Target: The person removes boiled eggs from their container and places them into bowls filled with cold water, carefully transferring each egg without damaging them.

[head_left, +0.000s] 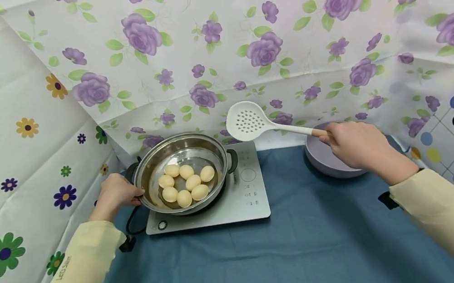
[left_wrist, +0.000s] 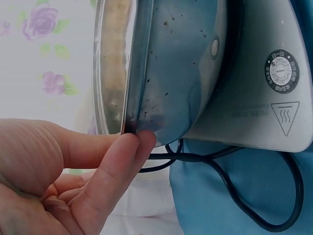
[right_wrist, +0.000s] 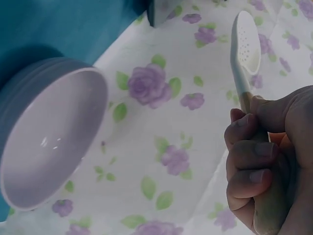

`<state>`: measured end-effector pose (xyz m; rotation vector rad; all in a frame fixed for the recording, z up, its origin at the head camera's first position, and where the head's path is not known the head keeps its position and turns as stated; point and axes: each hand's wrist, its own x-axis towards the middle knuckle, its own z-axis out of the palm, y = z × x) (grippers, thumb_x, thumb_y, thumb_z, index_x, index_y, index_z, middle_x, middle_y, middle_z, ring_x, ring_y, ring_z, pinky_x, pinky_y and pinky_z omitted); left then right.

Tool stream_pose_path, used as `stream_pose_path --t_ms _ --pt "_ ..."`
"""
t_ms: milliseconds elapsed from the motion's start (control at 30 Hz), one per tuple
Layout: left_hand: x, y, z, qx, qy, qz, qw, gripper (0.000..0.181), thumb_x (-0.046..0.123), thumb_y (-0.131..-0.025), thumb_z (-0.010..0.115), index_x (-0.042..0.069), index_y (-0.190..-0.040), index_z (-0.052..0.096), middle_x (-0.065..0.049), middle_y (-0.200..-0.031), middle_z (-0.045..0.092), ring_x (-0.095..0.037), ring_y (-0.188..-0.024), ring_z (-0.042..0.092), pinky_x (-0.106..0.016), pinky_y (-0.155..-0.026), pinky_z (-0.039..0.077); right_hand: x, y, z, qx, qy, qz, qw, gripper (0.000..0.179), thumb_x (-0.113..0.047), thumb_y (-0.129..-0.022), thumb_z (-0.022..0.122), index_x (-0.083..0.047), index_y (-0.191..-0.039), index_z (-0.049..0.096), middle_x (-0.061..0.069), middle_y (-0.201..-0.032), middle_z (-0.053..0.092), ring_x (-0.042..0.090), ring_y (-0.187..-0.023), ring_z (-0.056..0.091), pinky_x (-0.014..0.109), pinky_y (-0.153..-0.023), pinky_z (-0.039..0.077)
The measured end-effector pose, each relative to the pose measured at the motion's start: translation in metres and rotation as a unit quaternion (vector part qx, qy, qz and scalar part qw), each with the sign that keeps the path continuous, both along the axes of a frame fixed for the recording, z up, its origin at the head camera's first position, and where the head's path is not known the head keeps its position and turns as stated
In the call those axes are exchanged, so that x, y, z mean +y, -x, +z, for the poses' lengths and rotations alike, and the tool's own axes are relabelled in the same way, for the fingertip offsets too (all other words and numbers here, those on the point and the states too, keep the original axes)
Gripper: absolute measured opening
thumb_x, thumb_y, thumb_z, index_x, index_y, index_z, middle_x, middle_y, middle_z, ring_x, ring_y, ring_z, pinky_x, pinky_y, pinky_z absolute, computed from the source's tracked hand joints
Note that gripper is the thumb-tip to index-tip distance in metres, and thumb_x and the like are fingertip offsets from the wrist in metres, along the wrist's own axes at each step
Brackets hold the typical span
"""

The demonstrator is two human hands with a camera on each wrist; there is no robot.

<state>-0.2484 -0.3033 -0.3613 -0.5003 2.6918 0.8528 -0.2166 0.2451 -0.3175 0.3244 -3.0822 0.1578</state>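
A steel pot point(head_left: 218, 197) with dark side handles sits on a flat induction cooker point(head_left: 253, 202). Inside it lie several pale peeled eggs point(head_left: 193, 182) in shallow liquid. My left hand point(head_left: 118, 191) pinches the pot's left rim between thumb and fingers, as the left wrist view shows close up at the rim point(left_wrist: 128, 98). My right hand point(head_left: 354, 143) grips the wooden handle of a white slotted skimmer point(head_left: 248, 120), holding it raised to the right of the pot. In the right wrist view the fingers curl round that handle point(right_wrist: 271, 208).
A lilac bowl point(head_left: 327, 159) stands behind and below my right hand; the right wrist view shows its bare inside point(right_wrist: 54, 137). A black cord point(left_wrist: 230, 183) loops beside the cooker's left side. Teal cloth point(head_left: 238, 259) covers the table, and flowered sheeting point(head_left: 219, 60) hangs behind.
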Motion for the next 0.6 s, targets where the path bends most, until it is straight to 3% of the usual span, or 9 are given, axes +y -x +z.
stream_pose_path --t_ms 167,400,600 --pt "0.0 0.002 0.001 -0.004 -0.01 -0.007 0.9999 0.018 0.014 -0.079 0.069 -0.004 -0.081 0.07 -0.011 -0.061 0.069 -0.018 -0.055 0.069 -0.033 -0.056 0.054 -0.017 0.005 0.009 -0.004 0.0 0.007 1.0 0.042 -0.048 -0.096 0.037 -0.013 -0.101 0.059 0.003 -0.065 0.053 0.019 -0.048 0.045 0.032 -0.043 0.032" --pt "-0.002 0.003 0.001 0.0 -0.001 -0.019 0.9998 0.018 0.015 -0.079 0.07 -0.004 -0.079 0.071 -0.01 -0.058 0.068 -0.018 -0.054 0.068 -0.033 -0.055 0.054 -0.046 0.009 0.015 0.027 -0.03 0.028 0.9988 0.03 -0.041 -0.096 0.043 -0.015 -0.085 0.054 0.002 -0.062 0.049 0.019 -0.048 0.045 0.032 -0.043 0.033" --pt "0.0 0.005 0.001 -0.002 0.007 -0.024 0.9997 0.018 0.015 -0.078 0.07 -0.003 -0.076 0.071 -0.009 -0.057 0.068 -0.019 -0.054 0.068 -0.032 -0.054 0.053 -0.071 0.014 0.018 0.076 -0.071 0.051 0.9932 0.029 -0.038 -0.096 0.047 -0.013 -0.083 0.054 0.002 -0.06 0.047 0.018 -0.044 0.043 0.032 -0.039 0.032"
